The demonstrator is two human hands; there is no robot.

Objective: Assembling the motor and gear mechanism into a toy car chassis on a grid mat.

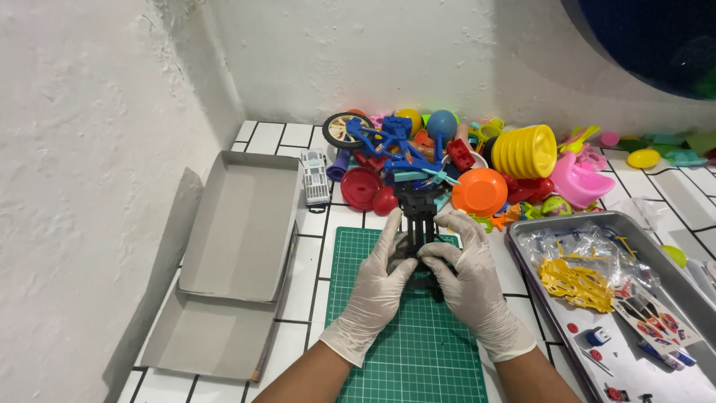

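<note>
Fingers (394,237) of the gloved left hand (377,287) and right hand (466,280) are closed around a black plastic frame (419,216), which is held from both sides above the green cutting mat (418,343) on the white-tiled desk (306,280). Just behind it a heap of colourful plastic toys (447,160) is seen, an open grey cardboard box (242,224) at the left, and a metal tray (693,295) of small parts at the right.

Rough white plastered walls (89,149) meeting in a corner, directly above a white-tiled surface with dark grout lines (302,287); soft, even light.
</note>
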